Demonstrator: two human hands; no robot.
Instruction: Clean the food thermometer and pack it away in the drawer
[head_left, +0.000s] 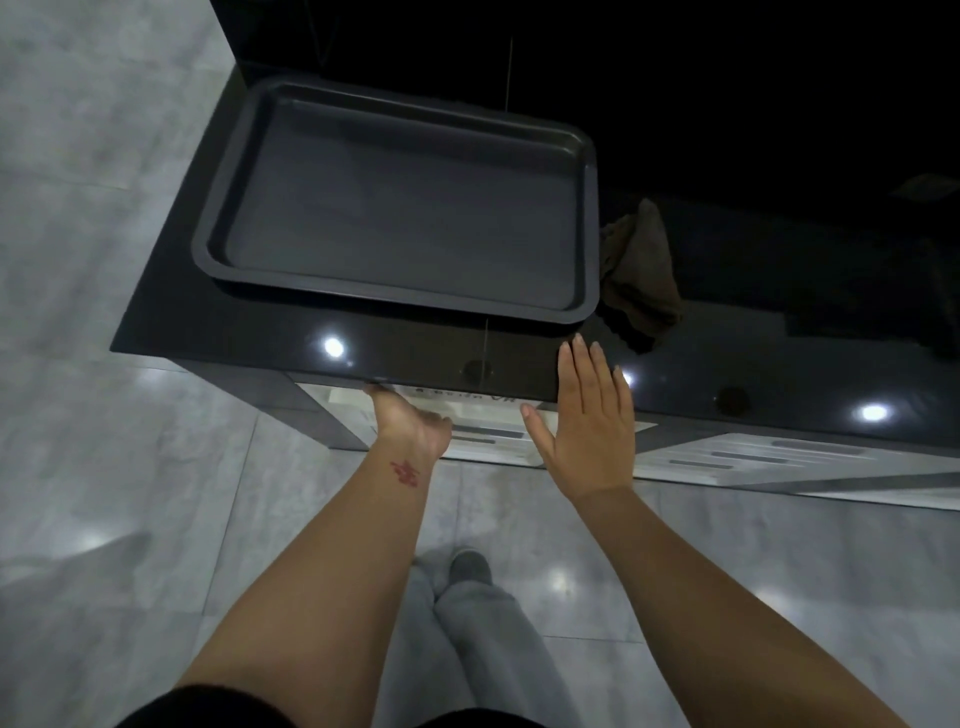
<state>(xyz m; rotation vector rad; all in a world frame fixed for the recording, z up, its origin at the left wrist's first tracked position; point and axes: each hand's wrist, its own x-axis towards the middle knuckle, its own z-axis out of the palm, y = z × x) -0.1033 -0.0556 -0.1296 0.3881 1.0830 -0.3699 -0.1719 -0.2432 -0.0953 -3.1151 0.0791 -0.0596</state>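
My left hand reaches under the lip of the black counter. Its fingers curl out of sight around the top edge of a drawer, which stands slightly out and shows a pale inside with grey strips. My right hand hovers flat with fingers spread, over the counter's front edge and the drawer, and holds nothing. No food thermometer is visible in this view. The inside of the drawer is mostly hidden by the counter and my hands.
A dark empty baking tray lies on the counter's left part. A crumpled brown cloth lies just right of it. Another pale drawer front is to the right. Grey tiled floor lies below, with my legs in grey trousers.
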